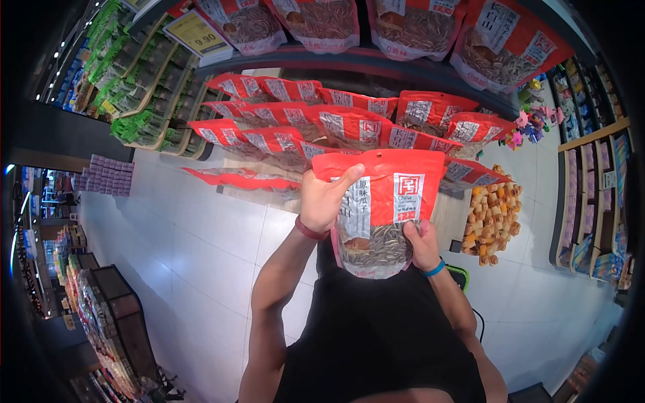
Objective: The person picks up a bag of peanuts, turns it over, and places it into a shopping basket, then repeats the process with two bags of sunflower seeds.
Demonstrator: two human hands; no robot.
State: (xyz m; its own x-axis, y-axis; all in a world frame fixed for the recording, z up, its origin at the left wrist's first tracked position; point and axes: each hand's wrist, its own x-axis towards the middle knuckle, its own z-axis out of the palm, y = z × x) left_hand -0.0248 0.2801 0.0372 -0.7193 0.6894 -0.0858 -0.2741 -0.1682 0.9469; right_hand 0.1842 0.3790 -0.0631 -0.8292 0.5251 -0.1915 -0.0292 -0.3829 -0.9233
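Both my hands hold one red bag of sunflower seeds (384, 195) upright in front of my body, its printed face with a clear lower window turned toward me. My left hand (328, 196) grips the upper left edge, thumb across the front. On the lower right side, my right hand (421, 246) pinches the bag with its thumb on the front; the fingers behind are hidden. Just beyond it, rows of similar red seed bags (349, 127) stand on a low display, and one red bag (238, 178) lies flatter at the front left.
Overhead, a dark shelf (363, 62) carries more seed bags (416, 27) beside a yellow price tag (197, 35). Green-topped packs (138, 74) fill shelving at left. Brown and orange packs (492, 215) are piled at right. Pale floor tiles (201, 248) surround me.
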